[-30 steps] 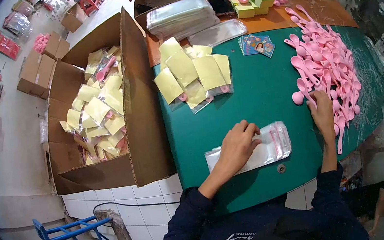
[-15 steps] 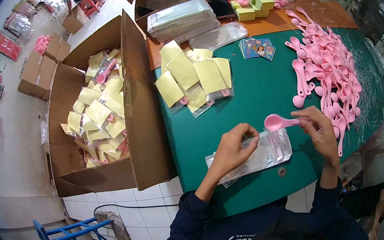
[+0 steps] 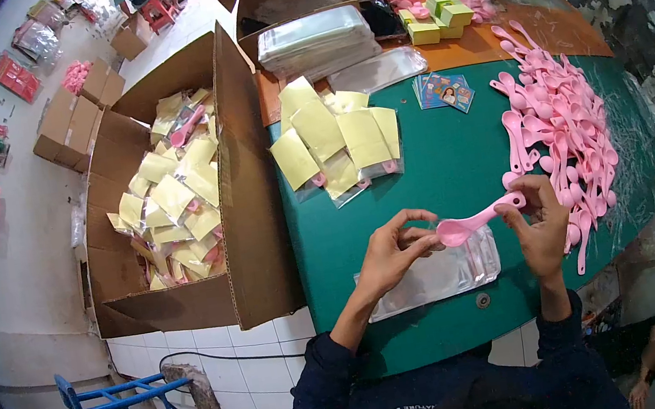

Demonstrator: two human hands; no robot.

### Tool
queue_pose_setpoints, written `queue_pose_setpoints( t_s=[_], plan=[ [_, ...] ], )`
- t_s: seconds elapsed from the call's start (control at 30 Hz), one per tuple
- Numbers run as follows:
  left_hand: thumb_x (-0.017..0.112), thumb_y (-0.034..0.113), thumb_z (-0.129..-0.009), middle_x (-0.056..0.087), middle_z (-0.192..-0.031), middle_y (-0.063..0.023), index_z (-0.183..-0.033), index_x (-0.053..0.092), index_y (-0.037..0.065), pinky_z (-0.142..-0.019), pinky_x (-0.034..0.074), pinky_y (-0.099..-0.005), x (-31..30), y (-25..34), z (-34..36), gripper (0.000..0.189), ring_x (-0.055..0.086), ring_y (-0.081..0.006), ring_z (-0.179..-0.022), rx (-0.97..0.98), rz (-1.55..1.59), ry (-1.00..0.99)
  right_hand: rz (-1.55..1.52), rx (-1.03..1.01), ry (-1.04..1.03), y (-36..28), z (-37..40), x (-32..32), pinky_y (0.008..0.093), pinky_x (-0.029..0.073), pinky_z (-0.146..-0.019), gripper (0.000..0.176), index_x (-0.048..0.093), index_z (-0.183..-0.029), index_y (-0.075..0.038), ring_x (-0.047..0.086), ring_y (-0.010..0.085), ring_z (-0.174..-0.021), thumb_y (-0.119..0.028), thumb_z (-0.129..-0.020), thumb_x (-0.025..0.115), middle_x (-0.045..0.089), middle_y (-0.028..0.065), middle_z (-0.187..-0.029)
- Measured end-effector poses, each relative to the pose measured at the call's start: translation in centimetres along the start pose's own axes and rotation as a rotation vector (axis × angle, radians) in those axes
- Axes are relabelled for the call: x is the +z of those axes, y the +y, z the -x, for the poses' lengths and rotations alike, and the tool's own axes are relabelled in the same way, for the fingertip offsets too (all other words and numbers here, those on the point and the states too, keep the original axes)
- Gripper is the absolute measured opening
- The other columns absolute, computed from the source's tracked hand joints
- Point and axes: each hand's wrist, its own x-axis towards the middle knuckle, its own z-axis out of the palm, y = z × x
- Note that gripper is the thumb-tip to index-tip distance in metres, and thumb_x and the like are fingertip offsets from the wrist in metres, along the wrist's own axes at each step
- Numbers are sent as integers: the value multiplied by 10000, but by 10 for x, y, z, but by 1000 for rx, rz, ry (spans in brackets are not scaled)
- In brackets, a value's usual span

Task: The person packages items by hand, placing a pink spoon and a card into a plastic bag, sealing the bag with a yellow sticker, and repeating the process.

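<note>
A pink spoon (image 3: 472, 222) is pinched at its handle end by my right hand (image 3: 540, 229). Its bowl points left, close to the fingertips of my left hand (image 3: 401, 251). The left fingers are pressed together; what they hold, perhaps the edge of a clear bag, is too hard to make out. Beneath both hands, flat clear plastic bags (image 3: 430, 282) lie on the green table (image 3: 454, 153). To the right is a big pile of pink spoons (image 3: 558, 118). Bags with yellow cards (image 3: 326, 133) lie in a heap at the table's left side.
An open cardboard box (image 3: 246, 191) of packed bags stands left of the table. Toward the back are stacked clear bags (image 3: 312, 37), small picture cards (image 3: 446, 92) and yellow-green blocks (image 3: 447, 13). A blue metal rack (image 3: 124, 392) stands lower left. Another person (image 3: 645, 352) is at lower right.
The spoon has tilted, its bowl moving down and left to my left fingertips. My right hand has shifted slightly. The view has moved a little.
</note>
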Motion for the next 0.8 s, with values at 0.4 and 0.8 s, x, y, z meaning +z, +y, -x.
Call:
queue_pose_setpoints(
  t_s=[0.4,0.8],
  plan=[
    [615,81,-856,669,-951,-98,-1161,507,13,-740,502,-240,1,6,2,331,626,-119,-872,-21,28,26,-28,-42,90,-13,-10,10,240,494,-659,351,471,-995,-6,596,118,-755,-6,-745,718,603,85,-794],
    [480,192,-949,627,-1022,-87,-1163,534,-1,-781,488,-268,2,1,3,293,581,-113,-917,80,15,-74,-81,31,-314,-20,-17,23,258,520,-603,245,456,-927,19,637,141,-703,-50,-813,661,614,111,-755]
  ],
)
